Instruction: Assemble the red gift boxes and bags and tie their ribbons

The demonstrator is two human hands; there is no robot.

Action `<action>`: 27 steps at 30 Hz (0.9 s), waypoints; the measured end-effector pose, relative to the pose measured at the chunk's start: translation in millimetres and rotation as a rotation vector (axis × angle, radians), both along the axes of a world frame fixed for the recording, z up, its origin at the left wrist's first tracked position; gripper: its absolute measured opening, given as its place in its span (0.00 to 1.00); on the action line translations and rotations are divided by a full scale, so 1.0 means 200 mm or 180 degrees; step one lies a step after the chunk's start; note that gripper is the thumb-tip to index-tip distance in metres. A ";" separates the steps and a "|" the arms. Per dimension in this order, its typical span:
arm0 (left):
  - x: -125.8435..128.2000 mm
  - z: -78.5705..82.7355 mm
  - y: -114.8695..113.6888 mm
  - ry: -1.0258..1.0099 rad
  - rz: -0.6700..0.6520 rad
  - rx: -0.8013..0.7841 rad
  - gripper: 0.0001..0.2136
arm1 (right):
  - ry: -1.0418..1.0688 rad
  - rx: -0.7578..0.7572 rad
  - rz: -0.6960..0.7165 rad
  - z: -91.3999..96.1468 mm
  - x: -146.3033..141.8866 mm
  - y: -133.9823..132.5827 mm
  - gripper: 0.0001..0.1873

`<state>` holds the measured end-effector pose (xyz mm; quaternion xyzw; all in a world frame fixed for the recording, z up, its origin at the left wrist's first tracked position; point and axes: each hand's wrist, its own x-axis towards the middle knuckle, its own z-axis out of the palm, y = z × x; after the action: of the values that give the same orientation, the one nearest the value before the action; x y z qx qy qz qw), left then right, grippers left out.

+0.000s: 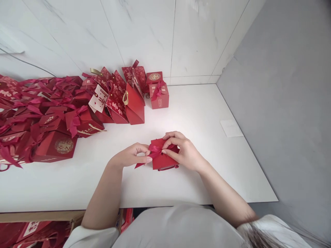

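A small red gift box rests on the white table in front of me, with a dark red cord along its near edge. Across its top runs a crimson ribbon gathered in a bow. My left hand is at the box's left side, thumb and fingers closed on the ribbon's left part, where a loose tail hangs down. From the right, my right hand reaches over the box, thumb and index finger pinched at the middle of the bow. Its other fingers curl over the far edge of the box.
Many finished-looking red gift boxes with ribbons crowd the left of the white table. Taller peaked boxes and a ribboned square box stand near the tiled wall. A white square lies at right. Below, a carton holds red items.
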<state>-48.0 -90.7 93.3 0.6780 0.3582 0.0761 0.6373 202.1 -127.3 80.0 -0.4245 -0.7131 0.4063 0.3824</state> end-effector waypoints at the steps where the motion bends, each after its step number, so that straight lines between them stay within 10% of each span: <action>1: -0.01 0.00 0.00 -0.0022 -0.0086 -0.0001 0.17 | 0.0135 -0.0112 0.0101 0.02 0.02 0.00 0.07; 12: 0.01 -0.01 -0.02 -0.0353 0.0760 0.1104 0.11 | 0.0220 -0.0496 0.0169 0.07 0.19 0.02 0.18; 18: 0.05 -0.03 -0.03 -0.0157 0.0587 0.1553 0.09 | -0.0019 -0.0138 -0.0031 0.02 0.12 0.02 0.15; 27: 0.14 -0.10 -0.05 -0.0450 0.1524 0.2052 0.02 | 0.0023 0.0401 -0.0451 -0.01 0.06 0.00 0.08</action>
<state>-20.1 -101.5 73.4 0.7336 0.4190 0.3771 0.3795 213.9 -126.4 78.4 -0.4474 -0.7041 0.3341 0.4387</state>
